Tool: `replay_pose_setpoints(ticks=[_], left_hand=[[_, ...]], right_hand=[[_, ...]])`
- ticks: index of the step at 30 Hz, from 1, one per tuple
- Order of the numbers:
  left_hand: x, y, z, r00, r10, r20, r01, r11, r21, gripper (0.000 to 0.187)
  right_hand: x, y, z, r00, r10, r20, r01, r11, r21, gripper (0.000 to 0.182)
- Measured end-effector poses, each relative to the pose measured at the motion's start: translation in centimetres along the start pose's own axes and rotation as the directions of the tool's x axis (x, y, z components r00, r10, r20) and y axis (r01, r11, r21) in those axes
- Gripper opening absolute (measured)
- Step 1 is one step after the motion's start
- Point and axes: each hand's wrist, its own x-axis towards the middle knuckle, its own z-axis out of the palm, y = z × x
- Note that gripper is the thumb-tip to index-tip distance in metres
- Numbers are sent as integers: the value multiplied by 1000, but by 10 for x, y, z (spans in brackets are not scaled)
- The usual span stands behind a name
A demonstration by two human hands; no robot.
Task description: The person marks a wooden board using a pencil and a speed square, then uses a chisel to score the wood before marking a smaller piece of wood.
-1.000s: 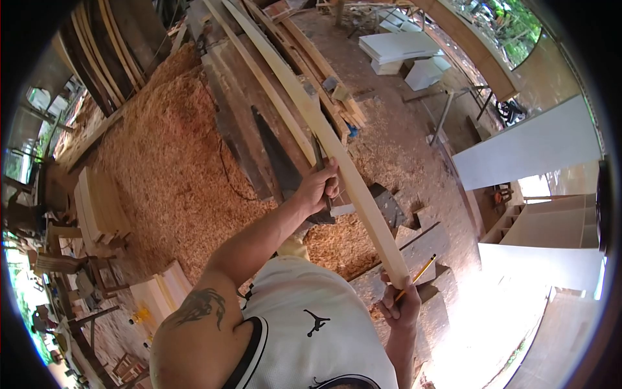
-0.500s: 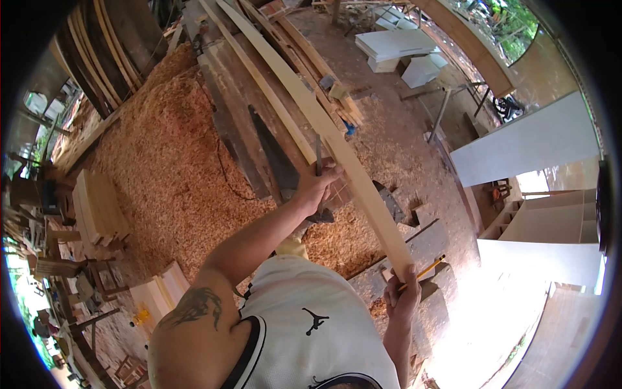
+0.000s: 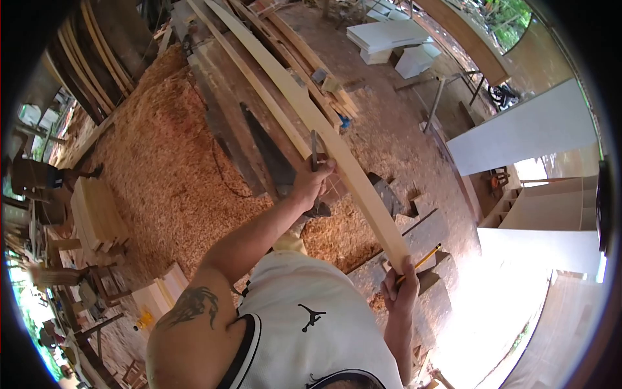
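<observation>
Gripping a long, smooth pale plank (image 3: 337, 152), right hand (image 3: 400, 292) with yellow pencil (image 3: 421, 262)

Long pale plank (image 3: 311, 117) held slanting; yellow pencil (image 3: 421, 262) alongside.

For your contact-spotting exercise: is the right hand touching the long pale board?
Touching. The head view shows the right hand gripping the near end of the board, fingers wrapped on it, with a pencil in the same hand.
</observation>
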Motion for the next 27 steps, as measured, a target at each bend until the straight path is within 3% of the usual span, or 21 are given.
replay_pose_setpoints(ticks=[5,8,11,14,17,20,21,27], left_hand=[[0,-1,5,999,-14,-50,18,998,66,32],[5,-8,-2,992,-46,-114,78,952,295,30],[13,-29,-26,990,130,-55,-95,903,418,31],[-4,-14,-29,989,132,-60,-68,790,609,37],[-19,-3,-33,995,101,27,-88,671,737,37],[-26,0,-45,994,48,93,-104,582,807,38],[-28,2,-48,992,42,119,-122,558,821,38],[-39,10,-48,972,-46,230,-192,408,893,39]], right_hand=[[16,8,-12,986,164,2,-162,972,170,43],[42,28,-35,952,293,90,-306,895,324,39],[84,61,-68,907,405,111,-413,812,412,35],[129,98,-98,849,520,88,-487,710,509,32],[166,147,-121,827,562,28,-487,691,535,34],[180,169,-119,812,580,-64,-440,681,585,54],[183,172,-119,826,554,-101,-418,723,550,52],[200,185,-129,823,561,-92,-401,688,605,39]])
